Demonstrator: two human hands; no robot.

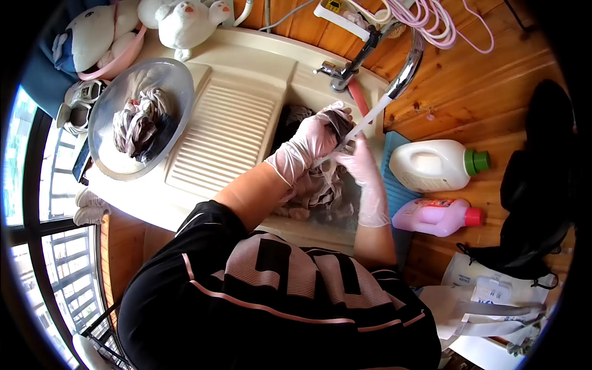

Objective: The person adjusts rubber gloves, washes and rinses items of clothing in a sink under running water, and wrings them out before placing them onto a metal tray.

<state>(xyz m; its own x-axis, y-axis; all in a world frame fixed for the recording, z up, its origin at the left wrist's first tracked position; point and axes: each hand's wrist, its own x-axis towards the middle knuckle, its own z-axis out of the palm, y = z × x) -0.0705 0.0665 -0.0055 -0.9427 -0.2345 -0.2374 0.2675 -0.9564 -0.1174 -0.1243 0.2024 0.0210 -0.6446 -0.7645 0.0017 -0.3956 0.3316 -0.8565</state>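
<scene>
Both of my hands wear thin, pale translucent gloves over the sink basin. My left hand is closed around a dark grey cloth, which bunches up past its fingers. Close by on the right, my right hand has its fingers curled in at the lower part of the cloth; the fingertips are partly hidden. A stream of water runs from the chrome faucet down between the hands. Wet greyish laundry lies in the basin below, and darker fabric sits behind my left wrist.
Left of the basin is a ribbed washboard, then a clear bowl holding twisted clothes. A white green-capped bottle and a pink red-capped bottle lie at right. Plush toys sit at the back left.
</scene>
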